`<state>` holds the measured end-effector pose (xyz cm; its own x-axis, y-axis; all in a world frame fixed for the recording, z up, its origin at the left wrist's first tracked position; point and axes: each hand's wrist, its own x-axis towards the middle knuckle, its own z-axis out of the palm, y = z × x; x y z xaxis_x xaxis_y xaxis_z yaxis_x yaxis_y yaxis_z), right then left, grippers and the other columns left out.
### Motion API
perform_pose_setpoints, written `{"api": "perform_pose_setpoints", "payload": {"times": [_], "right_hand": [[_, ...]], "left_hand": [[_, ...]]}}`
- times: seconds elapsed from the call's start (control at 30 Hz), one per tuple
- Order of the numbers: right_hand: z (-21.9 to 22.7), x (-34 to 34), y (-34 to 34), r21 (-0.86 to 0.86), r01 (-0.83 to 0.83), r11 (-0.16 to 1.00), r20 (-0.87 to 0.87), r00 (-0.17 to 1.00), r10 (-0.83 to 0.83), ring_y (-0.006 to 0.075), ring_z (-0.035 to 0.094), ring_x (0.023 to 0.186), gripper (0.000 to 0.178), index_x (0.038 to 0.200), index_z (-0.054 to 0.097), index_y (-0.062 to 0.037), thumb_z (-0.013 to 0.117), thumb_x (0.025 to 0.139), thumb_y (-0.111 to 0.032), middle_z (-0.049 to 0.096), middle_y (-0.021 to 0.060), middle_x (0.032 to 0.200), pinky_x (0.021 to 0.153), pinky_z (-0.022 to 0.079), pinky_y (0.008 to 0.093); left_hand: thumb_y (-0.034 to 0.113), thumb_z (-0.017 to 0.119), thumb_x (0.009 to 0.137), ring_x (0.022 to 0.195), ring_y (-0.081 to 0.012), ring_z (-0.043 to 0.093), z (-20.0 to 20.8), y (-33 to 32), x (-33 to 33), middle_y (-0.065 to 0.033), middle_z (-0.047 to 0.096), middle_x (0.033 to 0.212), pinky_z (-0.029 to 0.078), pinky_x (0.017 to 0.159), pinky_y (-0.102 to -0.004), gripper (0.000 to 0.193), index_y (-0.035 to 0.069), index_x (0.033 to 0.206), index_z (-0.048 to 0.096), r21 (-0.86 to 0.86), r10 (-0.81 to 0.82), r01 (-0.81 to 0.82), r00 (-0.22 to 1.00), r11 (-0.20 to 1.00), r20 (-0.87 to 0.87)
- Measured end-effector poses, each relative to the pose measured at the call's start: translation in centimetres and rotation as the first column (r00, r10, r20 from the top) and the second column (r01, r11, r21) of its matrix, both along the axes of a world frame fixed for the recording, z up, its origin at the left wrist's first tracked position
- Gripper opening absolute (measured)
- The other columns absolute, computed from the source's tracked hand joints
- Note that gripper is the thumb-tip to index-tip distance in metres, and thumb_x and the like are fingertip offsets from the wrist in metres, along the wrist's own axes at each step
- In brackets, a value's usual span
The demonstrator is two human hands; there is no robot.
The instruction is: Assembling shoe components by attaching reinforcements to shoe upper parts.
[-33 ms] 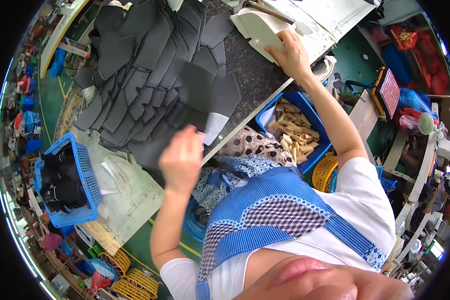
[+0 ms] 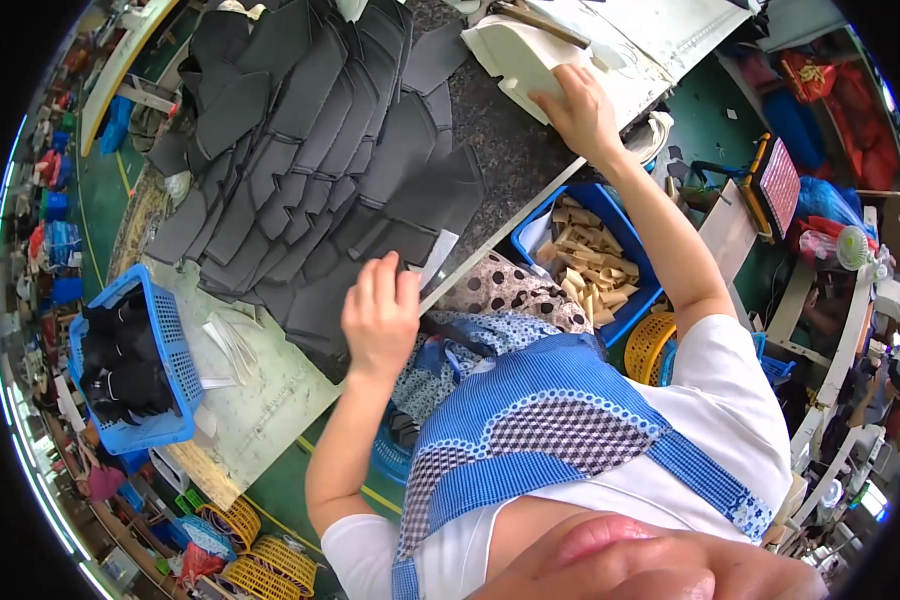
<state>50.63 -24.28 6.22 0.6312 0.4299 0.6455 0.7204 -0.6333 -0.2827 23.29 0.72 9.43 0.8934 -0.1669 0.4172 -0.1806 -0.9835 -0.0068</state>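
Note:
My left hand (image 2: 380,320) is at the near edge of the worktable, fingers curled on the edge of a dark grey cut piece (image 2: 410,215). That piece lies at the end of several overlapping rows of dark grey fabric pieces (image 2: 300,140) covering the table. My right hand (image 2: 582,112) reaches to the far right of the table and grips a cream-white shaped piece (image 2: 510,52). A small white slip (image 2: 436,255) shows beside my left hand.
A blue basket (image 2: 175,345) with black items stands at the table's left. A blue bin (image 2: 570,198) of tan pieces sits below the table edge on the right, a yellow basket (image 2: 650,345) beside it. More yellow baskets (image 2: 260,565) are on the floor.

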Motion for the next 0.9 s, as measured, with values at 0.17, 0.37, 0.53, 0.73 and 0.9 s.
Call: {"api": "perform_pose_setpoints", "payload": {"times": [0.17, 0.37, 0.53, 0.73, 0.9], "right_hand": [[1.6, -0.1, 0.6, 0.023, -0.027, 0.999, -0.308, 0.951, 0.033, 0.0364, 0.061, 0.064, 0.029, 0.081, 0.062, 0.0007, 0.068, 0.090, -0.026, 0.059, 0.0201, 0.067, 0.058, 0.048, 0.0409], [0.1, 1.0, 1.4, 0.078, 0.003, 0.997, -0.191, 0.981, 0.012, 0.0304, 0.049, 0.047, 0.046, 0.063, 0.059, -0.0002, 0.062, 0.096, -0.033, 0.049, 0.0164, 0.052, 0.046, 0.040, 0.0384], [0.0, 1.8, 0.5, 0.191, 0.129, 0.973, -0.565, 0.825, 0.001, 0.0126, 0.034, 0.039, 0.060, 0.052, 0.051, -0.0073, 0.055, 0.100, -0.044, 0.040, 0.0001, 0.043, 0.039, 0.027, 0.0319], [0.6, 2.1, -0.5, 0.310, 0.084, 0.947, -0.629, 0.765, 0.138, 0.0039, 0.030, 0.043, 0.063, 0.050, 0.041, -0.0123, 0.053, 0.100, -0.048, 0.033, -0.0098, 0.047, 0.040, 0.022, 0.0287], [0.5, 1.9, 0.0, 0.573, 0.214, 0.791, -0.731, 0.569, 0.376, 0.0022, 0.046, 0.054, 0.045, 0.074, 0.070, -0.0086, 0.056, 0.099, -0.043, 0.057, -0.0072, 0.062, 0.049, 0.036, 0.0219]], "left_hand": [[0.014, 0.073, 0.082, 0.096, -0.0282, 0.061, -0.9, -0.1, 0.3, -0.0075, 0.062, 0.105, 0.051, 0.077, -0.0377, 0.017, 0.008, 0.081, 0.057, -0.341, 0.068, -0.081, 0.996, 0.936, -0.051], [0.013, 0.073, 0.081, 0.093, -0.0281, 0.060, -1.7, -0.8, 0.3, -0.0060, 0.061, 0.104, 0.051, 0.077, -0.0380, 0.016, 0.009, 0.080, 0.057, -0.384, 0.090, -0.064, 0.995, 0.921, 0.050], [0.011, 0.074, 0.079, 0.092, -0.0289, 0.061, -1.5, -0.9, 0.6, -0.0081, 0.064, 0.100, 0.050, 0.078, -0.0390, 0.015, 0.006, 0.085, 0.060, -0.478, 0.086, -0.047, 0.995, 0.877, 0.059], [0.009, 0.074, 0.081, 0.085, -0.0266, 0.068, 2.3, -5.9, 6.8, -0.0085, 0.070, 0.097, 0.054, 0.075, -0.0356, 0.018, 0.004, 0.096, 0.066, -0.628, -0.263, 0.319, 0.947, 0.710, 0.183], [0.032, 0.070, 0.086, 0.122, -0.0359, 0.052, -0.7, -10.9, 16.2, -0.0237, 0.055, 0.125, 0.041, 0.105, -0.0429, 0.056, -0.008, 0.122, 0.053, -0.438, -0.271, 0.291, 0.956, 0.850, 0.109]]}}
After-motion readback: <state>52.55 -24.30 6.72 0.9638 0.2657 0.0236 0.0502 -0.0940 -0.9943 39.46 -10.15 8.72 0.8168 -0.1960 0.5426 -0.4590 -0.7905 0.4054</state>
